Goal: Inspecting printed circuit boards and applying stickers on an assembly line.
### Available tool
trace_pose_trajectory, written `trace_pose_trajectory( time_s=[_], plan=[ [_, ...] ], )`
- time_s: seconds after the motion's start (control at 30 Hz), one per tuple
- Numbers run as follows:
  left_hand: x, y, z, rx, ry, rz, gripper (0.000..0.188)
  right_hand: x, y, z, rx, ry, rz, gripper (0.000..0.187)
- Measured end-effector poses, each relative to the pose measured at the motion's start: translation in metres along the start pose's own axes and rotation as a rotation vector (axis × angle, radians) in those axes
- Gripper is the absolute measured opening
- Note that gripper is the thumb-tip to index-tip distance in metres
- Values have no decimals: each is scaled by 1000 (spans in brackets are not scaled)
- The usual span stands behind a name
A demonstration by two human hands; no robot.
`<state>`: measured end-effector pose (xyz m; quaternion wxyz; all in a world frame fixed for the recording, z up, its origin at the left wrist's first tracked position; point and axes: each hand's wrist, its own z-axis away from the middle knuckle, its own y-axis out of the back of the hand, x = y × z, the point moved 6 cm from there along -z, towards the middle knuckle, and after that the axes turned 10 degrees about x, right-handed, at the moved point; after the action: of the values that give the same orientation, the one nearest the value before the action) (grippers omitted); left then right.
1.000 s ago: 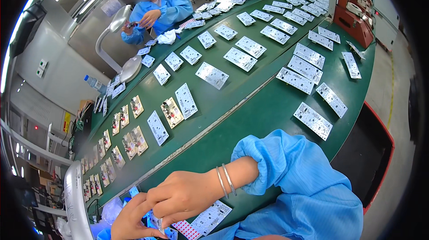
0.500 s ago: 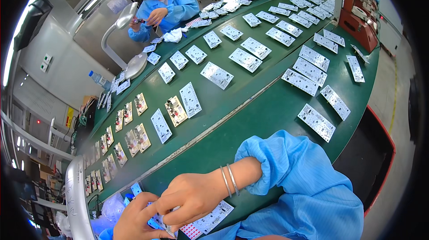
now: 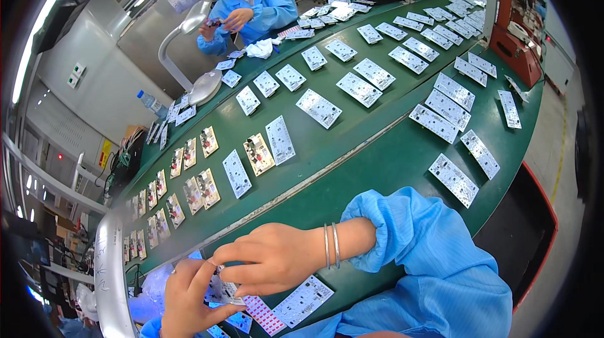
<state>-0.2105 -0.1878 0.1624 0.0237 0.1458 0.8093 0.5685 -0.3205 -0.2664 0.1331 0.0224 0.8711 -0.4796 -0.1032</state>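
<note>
A small circuit board (image 3: 223, 289) is held low over the near edge of the bench, partly hidden by fingers. My left hand (image 3: 184, 297) grips its left side, thumb along the near edge. From the right, my right hand (image 3: 270, 257) is closed over the board's other side, fingers bent and thumb against it. Two metal bangles circle my right wrist. Just beneath lie a sheet of red labels (image 3: 264, 316) and a white circuit board (image 3: 304, 301), flat beside each other. Another board (image 3: 239, 321), lit bluish, shows below my left thumb.
Rows of white boards (image 3: 319, 109) and tan component boards (image 3: 258, 154) cover the green bench (image 3: 333, 174). A lamp arm (image 3: 108, 275) stands at my left, near a clear plastic bag (image 3: 155, 294). Across the bench sits a co-worker (image 3: 267, 7) behind a desk lamp (image 3: 205, 89).
The view has shifted, so the bench appears moved slightly right. My hands have opened apart a little, showing more of the held board and the label sheet beneath.
</note>
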Motion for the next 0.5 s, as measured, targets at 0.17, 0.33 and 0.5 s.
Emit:
trace_pose_trajectory(
  time_s=[0.17, 0.33, 0.5],
  plan=[
    [0, -2, -1, -14, -1, -94, 80, 3, -3, 2, -41, 1, 71, 25],
    [-1, -4, 0, -3, -23, -133, 79, 7, -7, 5, -100, -6, 76, 22],
    [-5, -10, -5, 14, -51, -148, 80, 11, -5, 5, -85, -10, 97, 18]
  ],
)
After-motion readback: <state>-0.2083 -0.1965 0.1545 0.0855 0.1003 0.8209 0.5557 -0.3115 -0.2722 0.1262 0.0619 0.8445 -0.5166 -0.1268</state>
